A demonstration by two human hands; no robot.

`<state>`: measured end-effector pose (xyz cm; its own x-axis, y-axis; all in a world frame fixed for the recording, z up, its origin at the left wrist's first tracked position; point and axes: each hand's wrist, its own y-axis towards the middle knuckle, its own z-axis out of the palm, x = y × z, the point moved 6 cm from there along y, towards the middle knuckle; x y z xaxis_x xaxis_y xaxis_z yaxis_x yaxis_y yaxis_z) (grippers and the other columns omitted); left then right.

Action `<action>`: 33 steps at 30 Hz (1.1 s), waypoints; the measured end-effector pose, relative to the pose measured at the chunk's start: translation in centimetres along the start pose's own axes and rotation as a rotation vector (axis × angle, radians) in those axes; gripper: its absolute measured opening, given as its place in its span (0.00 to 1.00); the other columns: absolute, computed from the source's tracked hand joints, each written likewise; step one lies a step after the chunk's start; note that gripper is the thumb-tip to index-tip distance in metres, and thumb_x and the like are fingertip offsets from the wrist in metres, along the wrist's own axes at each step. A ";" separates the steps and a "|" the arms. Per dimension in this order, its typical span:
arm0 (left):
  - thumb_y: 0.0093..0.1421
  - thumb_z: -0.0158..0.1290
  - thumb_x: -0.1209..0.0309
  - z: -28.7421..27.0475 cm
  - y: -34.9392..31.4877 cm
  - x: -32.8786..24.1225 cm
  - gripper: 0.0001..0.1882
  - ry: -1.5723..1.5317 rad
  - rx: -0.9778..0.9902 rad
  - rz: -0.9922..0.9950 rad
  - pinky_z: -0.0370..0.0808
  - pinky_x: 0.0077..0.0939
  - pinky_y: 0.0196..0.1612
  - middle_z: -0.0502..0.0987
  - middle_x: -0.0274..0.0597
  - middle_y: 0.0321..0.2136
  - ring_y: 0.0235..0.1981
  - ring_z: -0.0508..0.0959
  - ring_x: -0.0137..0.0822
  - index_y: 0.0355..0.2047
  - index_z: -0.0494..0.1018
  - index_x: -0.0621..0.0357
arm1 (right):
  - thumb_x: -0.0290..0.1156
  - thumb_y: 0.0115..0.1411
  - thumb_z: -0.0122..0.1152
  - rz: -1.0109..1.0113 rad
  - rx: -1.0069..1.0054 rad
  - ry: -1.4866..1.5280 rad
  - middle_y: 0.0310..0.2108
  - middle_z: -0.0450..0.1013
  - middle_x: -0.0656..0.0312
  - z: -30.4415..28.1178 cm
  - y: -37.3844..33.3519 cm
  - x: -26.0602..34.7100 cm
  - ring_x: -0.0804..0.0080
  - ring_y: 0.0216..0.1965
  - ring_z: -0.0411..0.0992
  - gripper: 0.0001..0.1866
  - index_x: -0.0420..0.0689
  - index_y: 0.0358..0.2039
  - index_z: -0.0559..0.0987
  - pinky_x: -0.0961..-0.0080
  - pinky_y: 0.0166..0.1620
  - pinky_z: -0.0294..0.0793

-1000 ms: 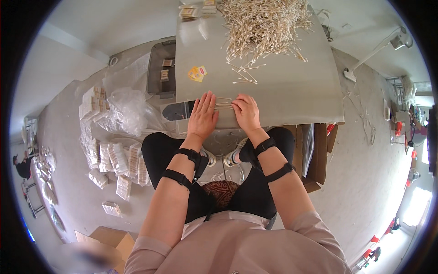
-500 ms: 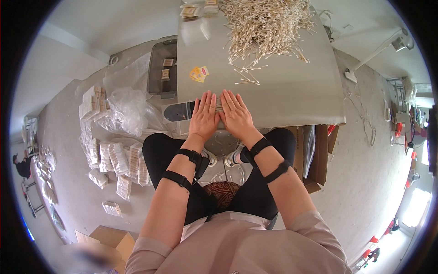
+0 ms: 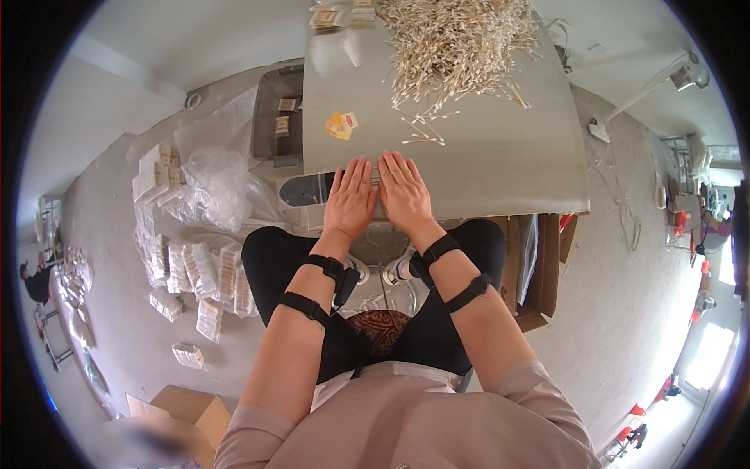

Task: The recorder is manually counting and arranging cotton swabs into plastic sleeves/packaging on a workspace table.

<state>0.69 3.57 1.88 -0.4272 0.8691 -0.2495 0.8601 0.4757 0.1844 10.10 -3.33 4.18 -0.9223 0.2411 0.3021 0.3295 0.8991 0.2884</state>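
My left hand (image 3: 351, 198) lies palm down at the near edge of the grey table (image 3: 500, 164), its fingers stretched out. It partly covers a dark, round-ended flat piece in clear plastic (image 3: 306, 190). Beside it my right hand (image 3: 405, 192) is also flat with straight fingers, and a narrow gap separates the two. Neither hand visibly holds anything; what may lie under the palms is hidden. Beyond my fingertips are a few loose cotton swabs (image 3: 423, 141) and some small yellow cards (image 3: 341, 125). A large heap of cotton swabs (image 3: 461, 51) covers the table's far part.
Left of the table, a dark plastic bin (image 3: 266, 133) holds small packs. Bundled white packs (image 3: 199, 270) and clear plastic bags (image 3: 215, 187) lie on the floor at left. An open carton (image 3: 539, 273) stands under the table's right side. Small packs (image 3: 328, 17) sit at the far left corner.
My thumbs, close together before, are now slightly apart. Both hands have shifted a little, still flat at the table's edge. The swabs and cards have not moved.
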 end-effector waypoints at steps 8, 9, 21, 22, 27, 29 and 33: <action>0.66 0.45 0.61 -0.1 0.0 0.2 0.32 -0.089 0.017 -0.064 0.50 0.43 0.70 0.54 0.44 0.68 0.69 0.54 0.41 0.67 0.52 0.57 | 0.23 0.56 0.55 -0.002 -0.091 0.239 0.56 0.69 0.56 -1.0 -1.3 -1.0 0.57 0.63 0.62 0.18 0.45 0.48 0.78 0.58 0.65 0.61; 0.66 0.45 0.61 -0.1 -0.1 0.3 0.32 -0.086 0.018 -0.065 0.50 0.43 0.70 0.54 0.44 0.68 0.69 0.54 0.41 0.67 0.52 0.57 | 0.23 0.56 0.55 -0.003 -0.091 0.241 0.56 0.69 0.56 -0.9 -1.2 -0.9 0.57 0.63 0.62 0.18 0.45 0.48 0.78 0.58 0.65 0.61; 0.67 0.44 0.60 0.2 0.0 -0.1 0.30 0.004 0.075 -0.033 0.49 0.44 0.70 0.54 0.43 0.68 0.69 0.53 0.41 0.66 0.56 0.56 | 0.22 0.54 0.59 0.166 -0.231 0.337 0.45 0.73 0.56 -1.3 -1.2 -2.3 0.54 0.57 0.68 0.10 0.43 0.38 0.79 0.58 0.60 0.67; 0.67 0.44 0.60 0.2 0.0 -0.1 0.30 0.013 0.068 -0.029 0.49 0.44 0.70 0.54 0.44 0.68 0.69 0.53 0.41 0.66 0.56 0.57 | 0.21 0.53 0.59 0.144 -0.231 0.347 0.42 0.72 0.56 -1.3 -1.2 -2.3 0.54 0.55 0.69 0.08 0.42 0.34 0.78 0.57 0.59 0.68; 0.67 0.44 0.59 0.3 -0.1 0.0 0.30 0.031 0.051 -0.020 0.48 0.44 0.70 0.54 0.44 0.68 0.70 0.53 0.41 0.66 0.55 0.58 | 0.20 0.52 0.59 0.105 -0.245 0.346 0.36 0.71 0.57 -1.0 -1.1 -2.2 0.54 0.51 0.71 0.04 0.42 0.29 0.75 0.56 0.58 0.69; 0.67 0.43 0.59 0.4 -0.1 0.0 0.31 0.048 0.060 -0.018 0.48 0.44 0.70 0.53 0.44 0.68 0.70 0.52 0.41 0.66 0.55 0.59 | 0.20 0.52 0.59 0.095 -0.245 0.342 0.36 0.71 0.57 -0.9 -1.2 -2.2 0.55 0.50 0.71 0.04 0.41 0.30 0.76 0.56 0.58 0.69; 0.67 0.43 0.59 0.5 0.0 -0.1 0.31 0.053 0.069 -0.021 0.48 0.44 0.70 0.53 0.44 0.69 0.70 0.52 0.41 0.66 0.55 0.59 | 0.19 0.51 0.59 0.090 -0.261 0.347 0.38 0.71 0.56 -0.8 -1.3 -2.4 0.54 0.50 0.71 0.06 0.41 0.31 0.76 0.55 0.58 0.69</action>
<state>0.81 3.43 1.44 -0.4575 0.8661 -0.2013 0.8673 0.4846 0.1136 12.04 -5.36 3.81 -0.7797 0.1370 0.6110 0.4865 0.7469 0.4533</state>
